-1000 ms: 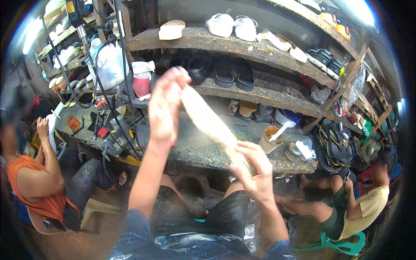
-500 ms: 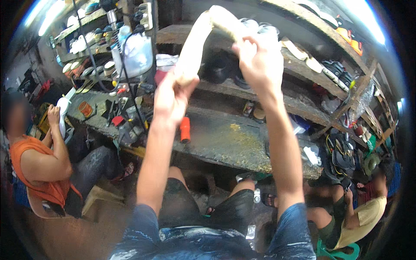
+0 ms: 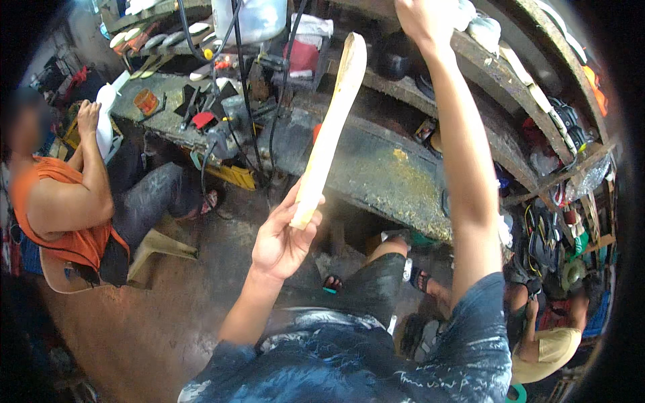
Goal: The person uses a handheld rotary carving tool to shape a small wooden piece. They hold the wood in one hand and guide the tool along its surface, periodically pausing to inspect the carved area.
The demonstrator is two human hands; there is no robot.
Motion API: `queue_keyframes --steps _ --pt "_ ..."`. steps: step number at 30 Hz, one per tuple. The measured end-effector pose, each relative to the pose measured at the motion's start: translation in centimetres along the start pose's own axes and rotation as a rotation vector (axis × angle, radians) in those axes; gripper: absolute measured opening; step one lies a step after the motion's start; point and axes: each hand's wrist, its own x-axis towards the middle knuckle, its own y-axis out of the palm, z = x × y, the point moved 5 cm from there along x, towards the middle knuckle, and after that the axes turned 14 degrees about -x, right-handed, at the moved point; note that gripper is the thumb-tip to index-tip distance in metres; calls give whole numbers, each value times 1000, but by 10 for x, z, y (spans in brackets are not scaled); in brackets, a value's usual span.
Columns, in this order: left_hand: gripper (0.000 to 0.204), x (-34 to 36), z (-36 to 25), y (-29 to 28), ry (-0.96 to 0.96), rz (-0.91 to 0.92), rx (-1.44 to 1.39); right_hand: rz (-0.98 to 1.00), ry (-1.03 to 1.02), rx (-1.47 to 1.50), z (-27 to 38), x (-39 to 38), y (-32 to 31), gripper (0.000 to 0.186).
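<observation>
My left hand (image 3: 285, 242) grips the lower end of a long, pale cream shoe sole (image 3: 329, 138), fingers behind it and thumb in front. Seen nearly edge-on, the sole tilts up and to the right, its rounded far end over the workbench (image 3: 376, 178). My right hand (image 3: 426, 23) is raised at the top edge of the view, by white wrapped items (image 3: 482, 30) on the wooden shelf (image 3: 457, 41). Its fingers are partly cut off and I cannot make out whether it holds anything.
At the left, a person in an orange top (image 3: 74, 195) holds a white foot-shaped piece (image 3: 105, 117). Another person in a yellow top (image 3: 551, 352) sits at the lower right. Black cables (image 3: 245, 80) hang before the bench; tools (image 3: 201, 104) and an orange container (image 3: 146, 102) lie on it.
My hands have moved apart: the left came down and nearer with one sole, the right went up toward the shelf. The second cream piece is out of sight. The view has turned left.
</observation>
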Motion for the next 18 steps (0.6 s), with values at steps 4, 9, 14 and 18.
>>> queue_keyframes --steps 4,9,14,18 --pt "67 -7 10 -15 -36 -4 -14 720 558 1033 6 -105 -75 63" --pt "66 -19 25 -56 -90 -131 85 892 1074 1540 27 -216 -156 86" --pt "63 -35 46 -94 -196 -324 264 935 1074 1341 0 -252 -192 96" --pt "57 -26 54 -106 -244 -333 468 840 1251 1268 -10 -283 -228 97"
